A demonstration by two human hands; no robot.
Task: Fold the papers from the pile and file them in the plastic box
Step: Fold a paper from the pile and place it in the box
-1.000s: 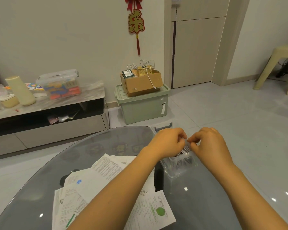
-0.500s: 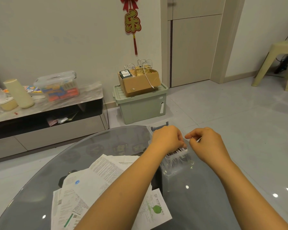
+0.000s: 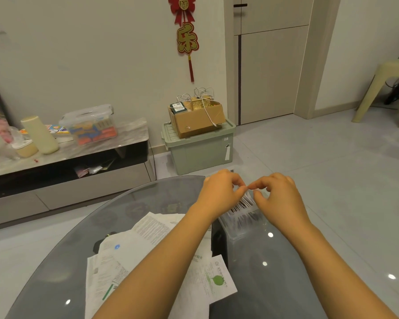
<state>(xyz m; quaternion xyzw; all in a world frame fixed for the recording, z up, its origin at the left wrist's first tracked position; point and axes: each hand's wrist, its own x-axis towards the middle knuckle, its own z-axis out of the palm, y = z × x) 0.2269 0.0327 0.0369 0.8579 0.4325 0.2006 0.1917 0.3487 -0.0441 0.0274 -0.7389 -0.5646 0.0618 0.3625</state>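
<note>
Nearest me, at 6 to 7 o'clock, the pile of papers (image 3: 134, 261) lies loose on the dark glass table (image 3: 55, 261), sheets overlapping; one sheet with a green tree logo (image 3: 217, 278) sits at the pile's right edge, about 5 o'clock. My left forearm crosses over the pile.

Further out, 12 to 1 o'clock on the table, the clear plastic box (image 3: 242, 224) stands with folded papers (image 3: 244, 203) upright inside, a barcode strip showing on top. My left hand (image 3: 219, 194) and right hand (image 3: 276, 199) hover together right above the box, fingertips nearly touching at the middle. Both have fingers curled; thumb and index tips close together on each. I cannot tell if either actually pinches a paper edge, the tips hide it.

Beyond the table, on the floor at 12 o'clock: green storage bin (image 3: 200, 150) with a cardboard box (image 3: 197, 118) on its lid, cables spilling out of it. At 10 o'clock, a low TV cabinet (image 3: 67, 162) carrying a clear lidded container (image 3: 90, 125) and a cream bottle (image 3: 40, 134). On the wall at 12, a red hanging ornament (image 3: 186, 35). At 2 o'clock, far right, a beige plastic stool (image 3: 387, 88).
</note>
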